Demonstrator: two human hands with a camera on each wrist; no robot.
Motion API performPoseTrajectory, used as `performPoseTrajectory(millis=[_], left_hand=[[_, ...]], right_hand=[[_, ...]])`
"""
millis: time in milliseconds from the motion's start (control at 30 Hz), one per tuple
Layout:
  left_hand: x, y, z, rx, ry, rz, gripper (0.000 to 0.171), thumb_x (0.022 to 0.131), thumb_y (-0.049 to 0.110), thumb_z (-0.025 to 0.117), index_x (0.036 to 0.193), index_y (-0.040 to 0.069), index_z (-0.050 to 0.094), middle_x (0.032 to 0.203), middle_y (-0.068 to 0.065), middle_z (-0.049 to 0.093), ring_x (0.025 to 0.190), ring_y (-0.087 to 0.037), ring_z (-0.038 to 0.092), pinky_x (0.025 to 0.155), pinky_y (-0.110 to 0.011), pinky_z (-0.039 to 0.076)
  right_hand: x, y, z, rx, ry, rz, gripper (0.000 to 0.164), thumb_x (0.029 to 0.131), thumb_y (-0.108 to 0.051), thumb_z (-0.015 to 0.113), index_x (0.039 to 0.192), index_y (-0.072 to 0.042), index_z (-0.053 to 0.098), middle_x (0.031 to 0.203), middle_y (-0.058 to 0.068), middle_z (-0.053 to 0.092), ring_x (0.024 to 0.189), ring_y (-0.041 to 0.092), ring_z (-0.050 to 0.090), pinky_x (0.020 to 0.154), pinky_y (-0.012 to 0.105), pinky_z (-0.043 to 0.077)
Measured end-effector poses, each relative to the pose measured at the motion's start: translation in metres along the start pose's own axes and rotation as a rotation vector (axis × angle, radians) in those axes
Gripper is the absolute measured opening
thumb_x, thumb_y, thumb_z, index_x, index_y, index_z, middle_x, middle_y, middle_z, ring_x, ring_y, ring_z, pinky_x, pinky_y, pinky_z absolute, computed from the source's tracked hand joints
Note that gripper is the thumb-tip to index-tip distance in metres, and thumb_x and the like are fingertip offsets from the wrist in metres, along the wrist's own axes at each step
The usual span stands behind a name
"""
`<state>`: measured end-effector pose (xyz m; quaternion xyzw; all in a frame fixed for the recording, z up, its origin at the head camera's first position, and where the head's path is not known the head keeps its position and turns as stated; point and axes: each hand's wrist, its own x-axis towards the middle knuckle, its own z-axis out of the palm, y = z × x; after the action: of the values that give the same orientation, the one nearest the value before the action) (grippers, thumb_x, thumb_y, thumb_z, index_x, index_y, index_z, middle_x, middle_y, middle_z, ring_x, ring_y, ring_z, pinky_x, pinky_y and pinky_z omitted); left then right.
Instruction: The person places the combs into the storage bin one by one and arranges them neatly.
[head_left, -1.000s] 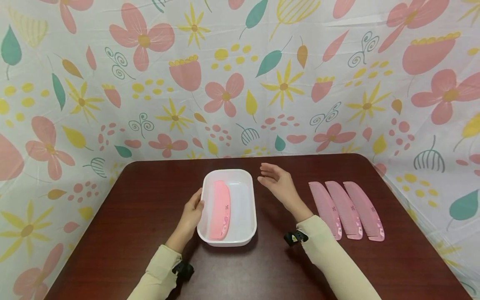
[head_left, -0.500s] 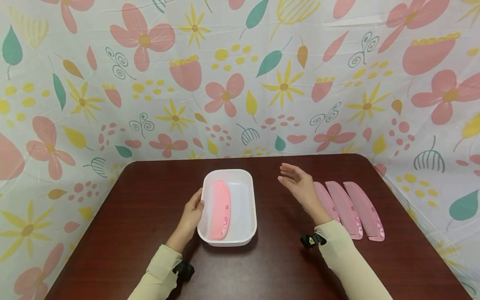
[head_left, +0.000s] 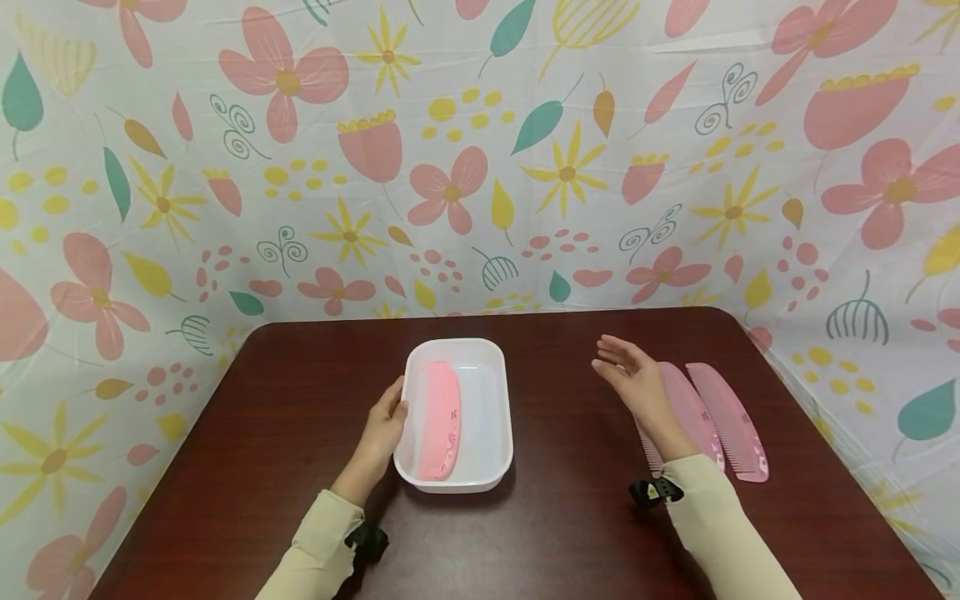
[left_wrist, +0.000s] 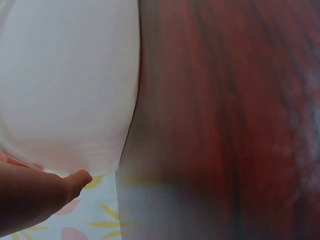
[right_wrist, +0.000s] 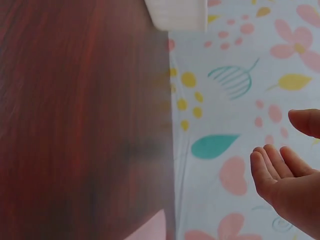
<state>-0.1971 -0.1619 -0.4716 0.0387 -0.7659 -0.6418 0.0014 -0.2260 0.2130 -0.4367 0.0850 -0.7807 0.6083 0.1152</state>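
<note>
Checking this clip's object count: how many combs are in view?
4. One comb lies in the white tub; three lie side by side on the table: the rightmost comb, the middle comb, and the leftmost comb, mostly hidden behind the right hand and sleeve.

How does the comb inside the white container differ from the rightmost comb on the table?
Place: the inner comb lies in the white container, while the rightmost comb lies on the table.
Angle: the inner comb runs nearly straight up the head view; the rightmost comb slants, far end leftward.
Colour: the inner comb looks brighter, the rightmost comb duskier.
Shared: both are pink, with curved backs and teeth facing left.
</note>
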Motion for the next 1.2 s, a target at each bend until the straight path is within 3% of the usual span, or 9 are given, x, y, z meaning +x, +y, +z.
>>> performPoseTrajectory(millis=[233, 400, 533, 633, 900, 1067, 1200], left_hand=[[0.000, -0.001, 0.000, 0.003, -0.004, -0.005, 0.049, 0.101, 0.002, 0.038, 0.149, -0.001, 0.029, 0.151, -0.024, 0.031, 0.136, -0.036, 0.034, 0.112, -0.050, 0.027], [0.000, -0.001, 0.000, 0.010, -0.008, -0.001, 0.049, 0.101, 0.002, 0.038, 0.149, -0.001, 0.029, 0.151, -0.024, 0.031, 0.136, -0.037, 0.034, 0.112, -0.051, 0.027], [0.001, -0.001, 0.000, 0.010, -0.009, 0.002, 0.049, 0.101, 0.002, 0.038, 0.149, -0.001, 0.029, 0.151, -0.024, 0.031, 0.137, -0.037, 0.033, 0.113, -0.051, 0.026], [0.001, -0.001, 0.000, 0.011, -0.009, -0.001, 0.049, 0.101, 0.002, 0.038, 0.149, -0.001, 0.029, 0.151, -0.024, 0.031, 0.137, -0.037, 0.033, 0.113, -0.051, 0.026], [0.001, 0.000, 0.000, 0.015, -0.005, 0.000, 0.049, 0.100, 0.001, 0.038, 0.149, -0.001, 0.029, 0.150, -0.024, 0.032, 0.135, -0.037, 0.035, 0.112, -0.051, 0.027], [0.001, 0.000, -0.001, 0.009, -0.008, 0.002, 0.049, 0.100, 0.001, 0.038, 0.149, -0.002, 0.029, 0.150, -0.025, 0.032, 0.135, -0.037, 0.035, 0.112, -0.051, 0.027], [0.002, -0.001, 0.000, 0.002, -0.010, 0.005, 0.049, 0.100, 0.001, 0.038, 0.149, -0.002, 0.028, 0.150, -0.024, 0.032, 0.136, -0.036, 0.034, 0.113, -0.050, 0.026]], right_hand=[[-0.006, 0.013, -0.018, -0.044, 0.036, 0.071, 0.055, 0.093, -0.023, 0.065, 0.140, -0.001, 0.046, 0.131, 0.012, 0.056, 0.118, 0.017, 0.055, 0.086, 0.009, 0.046], [-0.010, 0.025, -0.029, -0.012, 0.083, 0.060, 0.051, 0.093, -0.009, 0.064, 0.138, 0.005, 0.046, 0.117, -0.012, 0.058, 0.109, 0.001, 0.057, 0.084, 0.009, 0.047], [-0.011, 0.032, -0.036, -0.017, 0.116, 0.069, 0.050, 0.092, -0.002, 0.063, 0.137, 0.008, 0.045, 0.110, -0.020, 0.055, 0.105, -0.004, 0.055, 0.084, 0.007, 0.046], [-0.012, 0.035, -0.040, -0.061, 0.133, 0.106, 0.051, 0.092, -0.005, 0.063, 0.137, 0.007, 0.044, 0.114, -0.014, 0.055, 0.109, 0.002, 0.055, 0.086, 0.006, 0.043], [-0.015, 0.039, -0.047, -0.138, 0.130, 0.228, 0.056, 0.094, -0.012, 0.062, 0.141, 0.007, 0.039, 0.136, 0.024, 0.047, 0.122, 0.023, 0.049, 0.086, 0.004, 0.041], [-0.017, 0.042, -0.050, -0.140, 0.135, 0.302, 0.060, 0.093, -0.012, 0.063, 0.142, 0.009, 0.036, 0.141, 0.029, 0.042, 0.129, 0.039, 0.042, 0.077, 0.001, 0.039], [-0.018, 0.042, -0.052, -0.178, 0.131, 0.371, 0.065, 0.091, -0.012, 0.065, 0.145, 0.008, 0.032, 0.142, 0.031, 0.041, 0.130, 0.042, 0.042, 0.071, 0.002, 0.037]])
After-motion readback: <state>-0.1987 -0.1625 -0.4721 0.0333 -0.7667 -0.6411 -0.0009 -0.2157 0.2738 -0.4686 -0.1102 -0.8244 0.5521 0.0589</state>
